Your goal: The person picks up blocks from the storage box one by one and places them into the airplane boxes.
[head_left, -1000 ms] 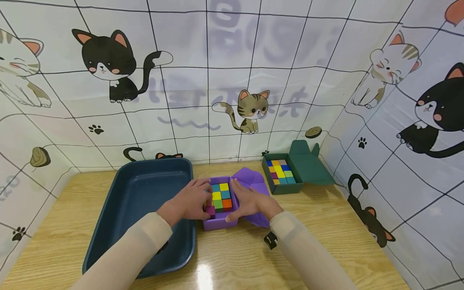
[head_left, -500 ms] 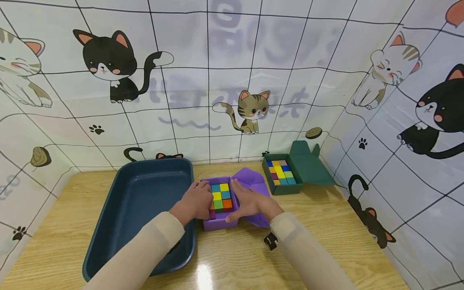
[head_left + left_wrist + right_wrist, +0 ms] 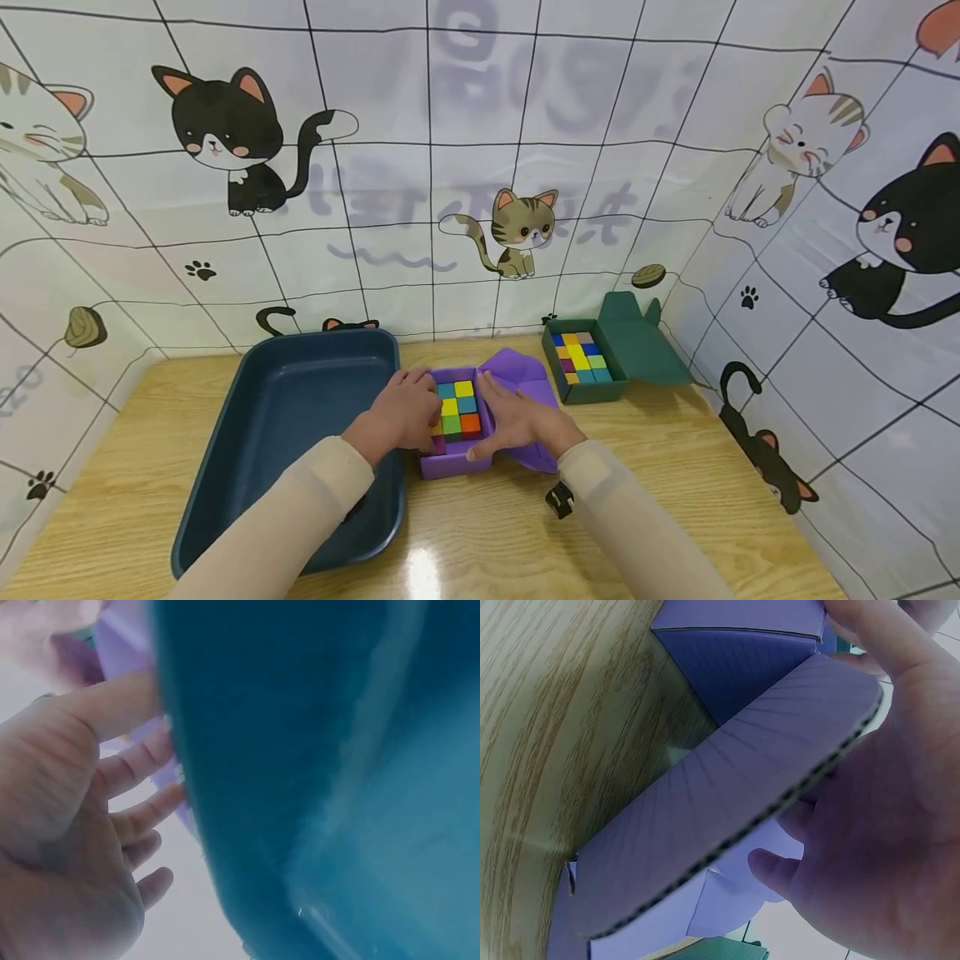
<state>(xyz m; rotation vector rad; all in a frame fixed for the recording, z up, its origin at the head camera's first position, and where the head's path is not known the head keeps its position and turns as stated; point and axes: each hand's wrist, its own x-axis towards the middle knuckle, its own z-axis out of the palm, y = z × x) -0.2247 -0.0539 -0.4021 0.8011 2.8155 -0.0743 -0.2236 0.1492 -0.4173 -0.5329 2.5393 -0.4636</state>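
Note:
In the head view, a purple box (image 3: 456, 467) with its lid (image 3: 525, 379) folded out to the right holds several coloured cubes (image 3: 468, 406). My left hand (image 3: 401, 414) reaches over the box's left wall. Its thumb and forefinger are at a magenta cube (image 3: 437, 447) in the near left corner, which they seem to pinch. In the left wrist view, the tray's wall hides those fingertips. My right hand (image 3: 517, 417) rests at the box's right wall with fingers spread and fairly straight; the right wrist view shows the palm (image 3: 877, 832) beside a purple cardboard flap (image 3: 727, 802).
A deep blue tray (image 3: 281, 342) stands close to the purple box's left side. Back right, a green box (image 3: 592, 392) full of coloured cubes has its lid (image 3: 645, 337) open. A small black object (image 3: 559, 498) is by the right sleeve. Cat-patterned sheets line the back and sides.
My left hand has shifted slightly right and rolled over the box's left wall. The magenta cube has moved down into the near left corner. My right hand has stayed in place.

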